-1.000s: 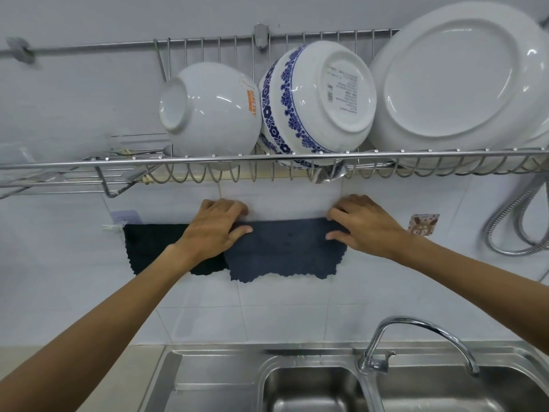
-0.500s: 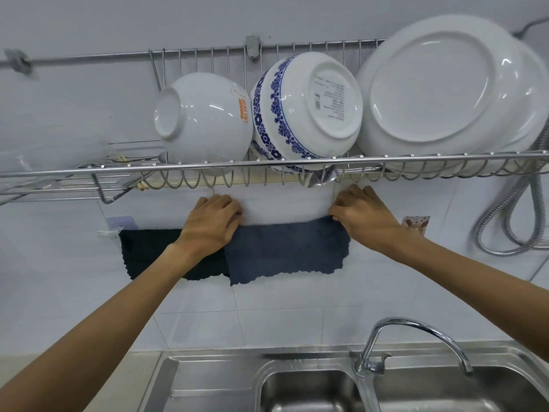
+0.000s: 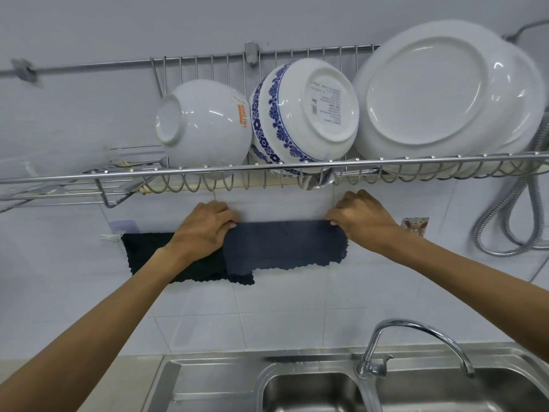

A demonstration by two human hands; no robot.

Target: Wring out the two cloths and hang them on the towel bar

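A dark grey-blue cloth (image 3: 285, 245) hangs folded over the towel bar on the tiled wall, below the dish rack. My left hand (image 3: 205, 227) pinches its upper left corner and my right hand (image 3: 361, 220) pinches its upper right corner, both at the bar. A black cloth (image 3: 148, 254) hangs to its left on the same bar, partly behind my left forearm and overlapped by the grey-blue cloth. Only the bar's left end bracket (image 3: 111, 237) shows; the cloths hide the bar itself.
A wire dish rack (image 3: 267, 169) runs just above my hands with a white bowl (image 3: 205, 126), a blue-patterned bowl (image 3: 306, 114) and a large white plate (image 3: 439, 93). Below are a steel sink (image 3: 312, 391) and faucet (image 3: 416, 340). A metal shower hose (image 3: 511, 221) hangs at right.
Both hands have curled from lying flat on the grey-blue cloth to pinching its top corners at the bar. The cloth's right side has ridden slightly up.
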